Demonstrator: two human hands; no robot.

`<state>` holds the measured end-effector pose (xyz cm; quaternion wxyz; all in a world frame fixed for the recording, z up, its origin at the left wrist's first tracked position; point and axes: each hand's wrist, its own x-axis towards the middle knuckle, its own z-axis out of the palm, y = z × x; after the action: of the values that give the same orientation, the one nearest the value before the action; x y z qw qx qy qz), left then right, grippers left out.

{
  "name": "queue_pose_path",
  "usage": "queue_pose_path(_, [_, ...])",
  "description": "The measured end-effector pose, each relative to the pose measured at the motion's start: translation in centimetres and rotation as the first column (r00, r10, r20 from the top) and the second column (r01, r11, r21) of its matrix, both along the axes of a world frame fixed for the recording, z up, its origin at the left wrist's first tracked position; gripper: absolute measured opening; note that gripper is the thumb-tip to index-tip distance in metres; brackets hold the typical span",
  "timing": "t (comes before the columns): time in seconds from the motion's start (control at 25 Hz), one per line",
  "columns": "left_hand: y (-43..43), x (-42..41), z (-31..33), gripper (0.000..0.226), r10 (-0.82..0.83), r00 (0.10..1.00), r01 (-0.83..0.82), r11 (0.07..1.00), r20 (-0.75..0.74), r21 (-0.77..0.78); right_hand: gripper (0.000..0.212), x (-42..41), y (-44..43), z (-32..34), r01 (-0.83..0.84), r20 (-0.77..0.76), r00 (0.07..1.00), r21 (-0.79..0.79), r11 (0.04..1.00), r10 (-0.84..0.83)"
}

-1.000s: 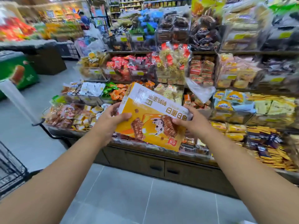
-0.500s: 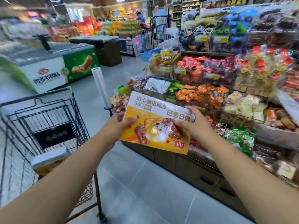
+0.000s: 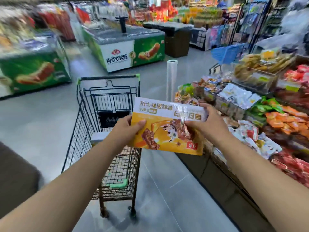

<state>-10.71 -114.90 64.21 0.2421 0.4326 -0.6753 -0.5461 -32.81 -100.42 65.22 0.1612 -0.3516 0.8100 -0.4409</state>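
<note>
Yellow box [image 3: 167, 131] stays gripped in our left hand [image 3: 126, 131] and right hand [image 3: 206, 124]; the cart [image 3: 108, 78] now lies beneath the left hand, so loading should follow.

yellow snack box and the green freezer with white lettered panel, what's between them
Black wire shopping cart's far end, a clear plastic-bag roll and grey floor, head view.

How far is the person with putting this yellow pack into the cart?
Done: the pack is off the snack display, gripped by the left hand and the right hand. In hand: it is held up near the cart, by its right side. Left: lowering it into the cart and letting go; it is not yet inside. One box already lies there.
</note>
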Motion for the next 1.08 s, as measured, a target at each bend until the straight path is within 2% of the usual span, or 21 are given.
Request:
queue_pose_path(0.08, [-2.3,1.2,-0.1,0.011,0.061,0.998,-0.061,0.998,0.021,-0.017,0.07,-0.1,-4.1,-0.7,-0.09,0.002,0.996,-0.011,0.996,0.09])
queue_pose_path(0.28, [-7.9,5.6,-0.5,0.048,0.245,0.966,-0.238,0.967,0.083,-0.091,0.058,2.3,-14.3,-2.1,-0.305,0.004,0.952,0.027,0.952,0.305])
queue_pose_path(0.36, [-9.5,7.6,-0.5,0.072,0.28,0.95,-0.261,0.954,0.135,-0.144,0.057,3.8,-17.5,-2.9,-0.358,0.017,0.934,0.026,0.933,0.358])
queue_pose_path(0.44, [-11.9,10.2,-1.0,0.085,0.294,0.933,-0.258,0.948,0.208,-0.184,0.057,5.9,-21.0,-3.8,-0.407,0.042,0.913,0.036,0.913,0.406])
queue_pose_path(0.56, [-16.1,14.0,-2.1,0.081,0.343,0.902,-0.299,0.935,0.261,-0.192,0.058,9.3,-26.1,-5.6,-0.456,0.061,0.89,0.073,0.887,0.452])
queue_pose_path(0.76, [-25.5,18.7,-5.9,0.063,0.34,0.878,-0.297,0.939,0.338,-0.173,0.059,14.1,-34.6,-9.8,-0.434,0.059,0.901,0.165,0.886,0.43])
queue_pose_path(1.08, [-37.2,21.2,-15.1,0.067,0.236,0.847,-0.221,0.971,0.477,-0.088,0.055,18.4,-43.5,-18.4,-0.337,0.135,0.941,0.334,0.88,0.309])
